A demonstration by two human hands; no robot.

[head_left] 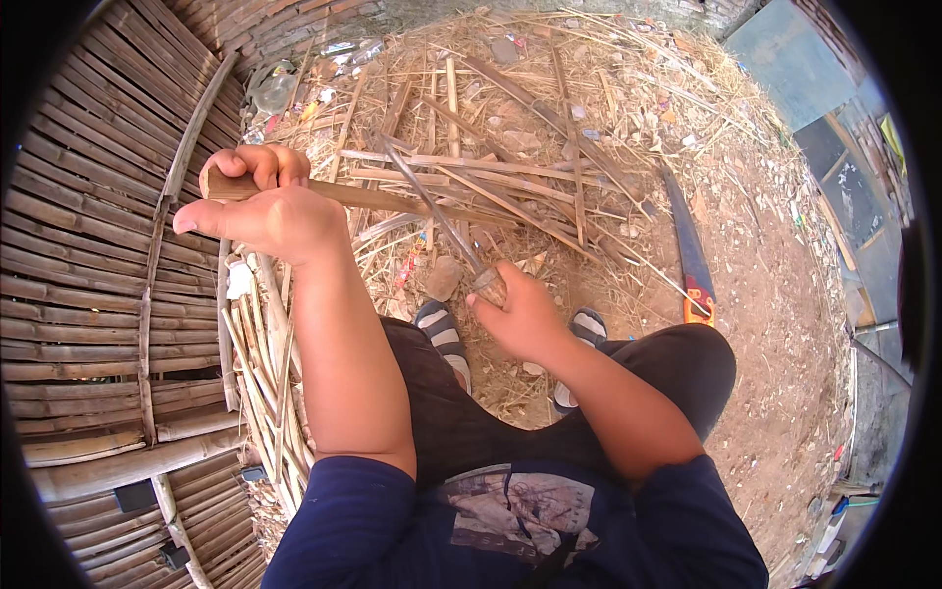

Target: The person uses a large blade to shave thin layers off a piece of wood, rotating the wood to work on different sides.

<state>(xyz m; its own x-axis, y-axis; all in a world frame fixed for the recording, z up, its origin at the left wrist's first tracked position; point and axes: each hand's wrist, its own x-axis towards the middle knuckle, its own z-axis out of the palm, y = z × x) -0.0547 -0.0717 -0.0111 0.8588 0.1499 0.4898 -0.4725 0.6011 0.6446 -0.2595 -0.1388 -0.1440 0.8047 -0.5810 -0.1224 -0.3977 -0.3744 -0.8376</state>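
My left hand [280, 216] is raised at the left, fingers curled around one end of a split bamboo piece [368, 197], with the thumb stretched along its near side. From that grip the bamboo runs to the right over the litter on the ground. My right hand [528, 316] is closed around the wooden handle of a long, narrow-bladed knife [440, 211]. Its blade slants up to the far left and crosses the bamboo in this view. Whether the blade touches the bamboo, I cannot tell.
Cut bamboo strips [520, 182] and shavings litter the ground ahead. A handsaw [687, 236] with an orange handle lies to the right. A slatted bamboo wall [88, 216] stands close on the left, with thin bamboo sticks [260, 353] bundled beside it. A stone [444, 279] lies near my left foot.
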